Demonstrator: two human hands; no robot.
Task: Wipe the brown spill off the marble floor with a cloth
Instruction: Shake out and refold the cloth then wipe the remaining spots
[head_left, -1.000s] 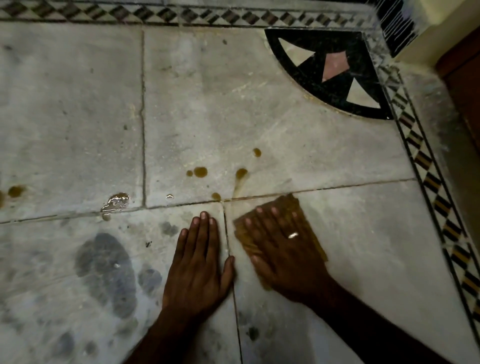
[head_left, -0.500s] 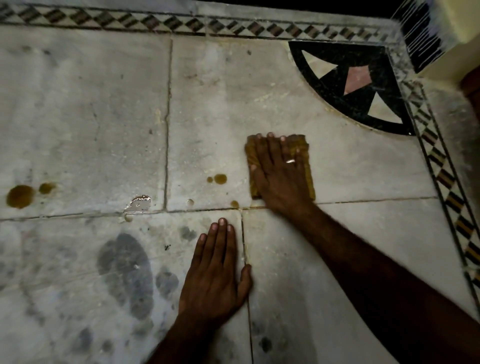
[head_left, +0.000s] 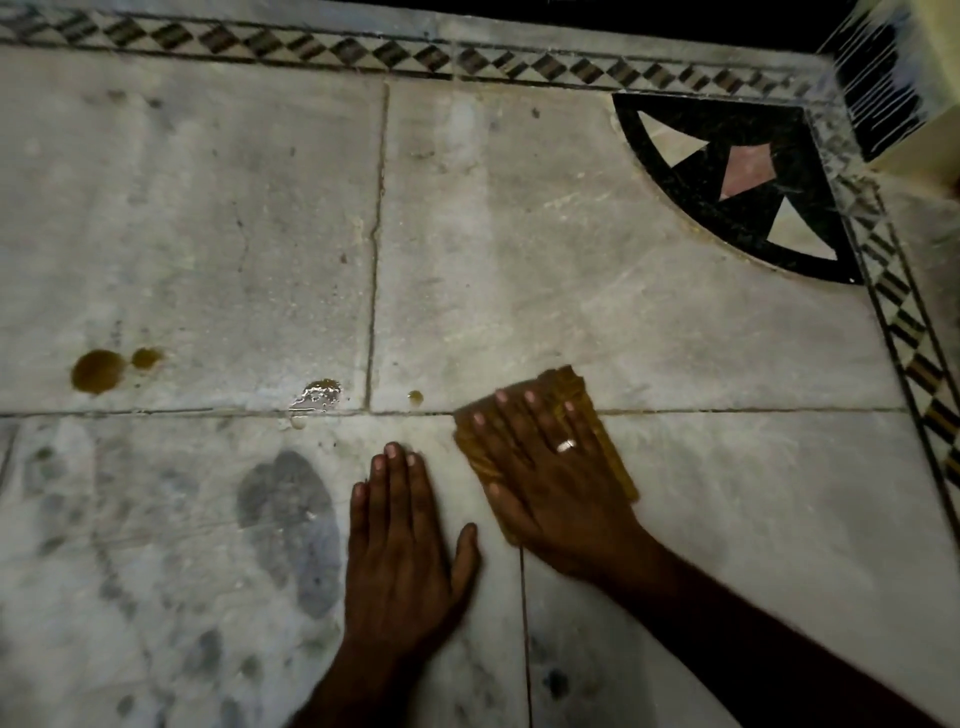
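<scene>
Right hand (head_left: 556, 478) pressed the cloth (head_left: 597, 415) flat, fingers straight (left hand (head_left: 400, 556) splayed on the marble floor (head_left: 571, 234)); firm overlapping strokes were advisable toward remaining brown drops (head_left: 97, 370)

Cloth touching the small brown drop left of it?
Apart. Head view shows bare marble between the cloth and the drop; the right hand presses the cloth flat.

Matt, scuffed grey marble floor (head_left: 519, 260); glossy wet brown spill (head_left: 97, 370); soft ribbed mustard cloth (head_left: 597, 415); shiny metal ring (head_left: 566, 445).
</scene>
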